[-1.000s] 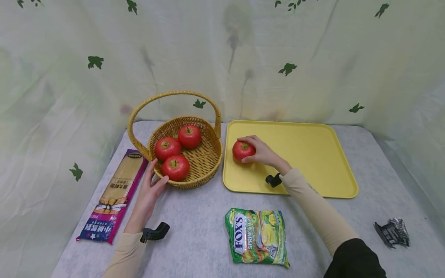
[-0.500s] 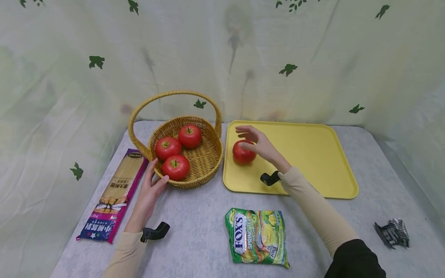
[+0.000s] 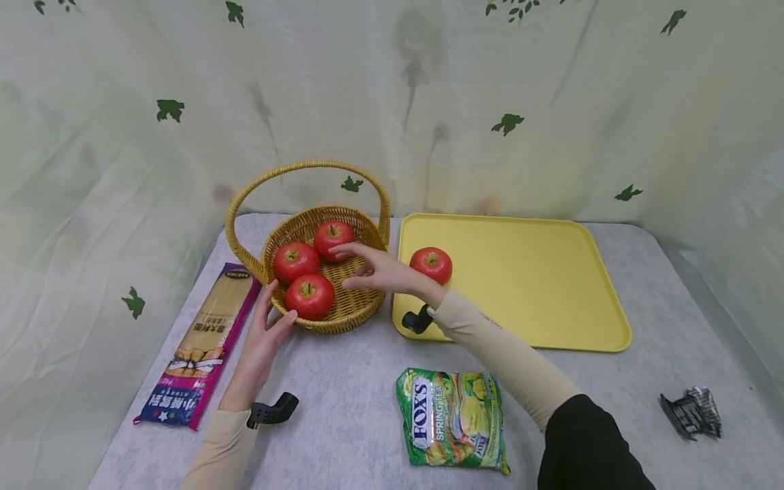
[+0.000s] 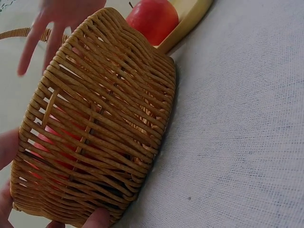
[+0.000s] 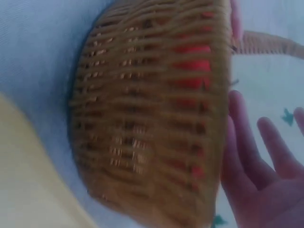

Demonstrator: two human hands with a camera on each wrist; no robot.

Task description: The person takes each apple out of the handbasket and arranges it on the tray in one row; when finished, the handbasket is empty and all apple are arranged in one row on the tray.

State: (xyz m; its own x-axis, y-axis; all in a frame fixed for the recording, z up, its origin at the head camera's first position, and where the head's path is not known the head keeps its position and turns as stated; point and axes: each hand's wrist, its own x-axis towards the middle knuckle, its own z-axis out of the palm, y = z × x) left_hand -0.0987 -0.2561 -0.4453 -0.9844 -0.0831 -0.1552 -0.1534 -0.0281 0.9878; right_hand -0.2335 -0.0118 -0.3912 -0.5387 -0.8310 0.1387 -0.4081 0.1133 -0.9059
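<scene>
A wicker basket (image 3: 361,289) with a tall handle holds three red apples: one at the left (image 3: 297,260), one in front (image 3: 310,297), one at the back (image 3: 333,235). My left hand (image 3: 260,347) grips its left front rim; fingertips (image 4: 97,219) press the woven side in the left wrist view. Over the basket's right part reaches my right hand (image 3: 388,272), fingers extended and holding nothing, close to the back apple. In the right wrist view this hand (image 5: 266,185) appears beyond the rim. Another red apple (image 3: 431,263) sits on the yellow tray (image 3: 527,286), behind my right wrist.
Left of the basket lies a long pasta packet (image 3: 199,347). A green FOX'S bag (image 3: 453,418) lies in front of the tray, below my right forearm. At the far right is a small crumpled black-and-silver wrapper (image 3: 692,413). A patterned curtain (image 3: 392,102) hangs behind the table.
My right hand has let go of the apple on the tray, lifted, and moved left over the basket. The left hand stays at the basket rim.
</scene>
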